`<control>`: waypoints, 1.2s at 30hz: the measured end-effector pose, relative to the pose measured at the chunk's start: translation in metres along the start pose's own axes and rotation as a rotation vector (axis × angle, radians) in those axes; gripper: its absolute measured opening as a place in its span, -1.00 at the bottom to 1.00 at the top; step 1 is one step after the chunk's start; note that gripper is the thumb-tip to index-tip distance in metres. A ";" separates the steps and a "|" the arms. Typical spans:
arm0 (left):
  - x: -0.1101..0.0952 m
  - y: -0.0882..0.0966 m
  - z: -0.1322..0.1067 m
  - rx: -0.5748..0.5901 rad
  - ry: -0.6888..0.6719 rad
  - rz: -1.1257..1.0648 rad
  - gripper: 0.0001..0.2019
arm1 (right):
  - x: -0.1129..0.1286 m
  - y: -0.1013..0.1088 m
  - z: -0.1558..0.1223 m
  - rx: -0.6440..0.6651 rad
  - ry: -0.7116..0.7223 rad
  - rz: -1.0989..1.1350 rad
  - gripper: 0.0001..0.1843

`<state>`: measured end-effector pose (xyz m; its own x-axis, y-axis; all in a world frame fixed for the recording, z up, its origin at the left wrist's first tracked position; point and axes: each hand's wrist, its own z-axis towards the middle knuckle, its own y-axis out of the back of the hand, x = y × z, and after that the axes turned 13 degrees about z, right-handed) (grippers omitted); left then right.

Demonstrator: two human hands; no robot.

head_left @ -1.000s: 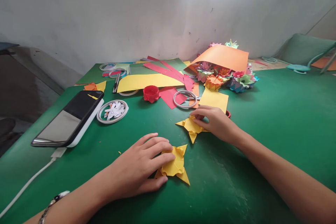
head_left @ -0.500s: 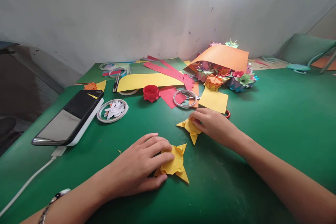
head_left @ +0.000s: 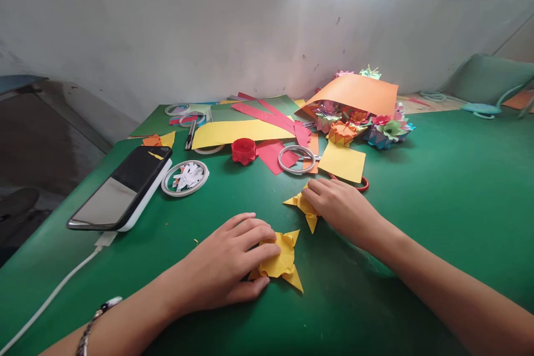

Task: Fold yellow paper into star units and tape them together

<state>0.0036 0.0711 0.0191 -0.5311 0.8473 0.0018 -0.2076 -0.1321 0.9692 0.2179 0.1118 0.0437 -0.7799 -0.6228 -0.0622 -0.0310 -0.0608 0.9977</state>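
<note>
My left hand (head_left: 223, 267) lies on a folded yellow paper piece (head_left: 283, 260) with pointed corners, fingers curled over its left side and thumb under its lower edge. My right hand (head_left: 340, 207) rests on a second, smaller folded yellow piece (head_left: 303, 207), its fingertips pinched on the paper against the green table (head_left: 438, 194). Both pieces lie flat on the table, a short gap apart.
A phone (head_left: 123, 186) on a white charger cable lies at the left. Behind are tape rings (head_left: 185, 177), a red paper roll (head_left: 243, 151), yellow and red paper sheets (head_left: 240, 131), a yellow square (head_left: 342, 162) and a heap of paper flowers (head_left: 362, 122) under an orange sheet.
My right hand has slid the smaller yellow piece a little to the left, toward the other piece. My left hand has stayed on its piece. The view has shifted slightly.
</note>
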 end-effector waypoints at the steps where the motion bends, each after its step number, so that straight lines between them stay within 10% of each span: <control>1: 0.000 0.000 0.000 -0.003 0.003 0.008 -0.79 | 0.000 0.000 0.000 -0.002 -0.001 0.003 -0.84; 29: 0.029 0.006 0.002 -0.289 0.380 -0.160 -0.85 | -0.030 -0.012 -0.003 -0.617 -0.069 0.142 -0.76; 36: 0.030 0.010 -0.001 -0.212 0.342 -0.186 -0.73 | -0.030 -0.014 0.000 -0.680 -0.193 0.232 -0.69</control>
<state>-0.0157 0.0948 0.0283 -0.7027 0.6521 -0.2845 -0.4707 -0.1264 0.8732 0.2419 0.1318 0.0312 -0.8171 -0.5343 0.2163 0.4928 -0.4530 0.7429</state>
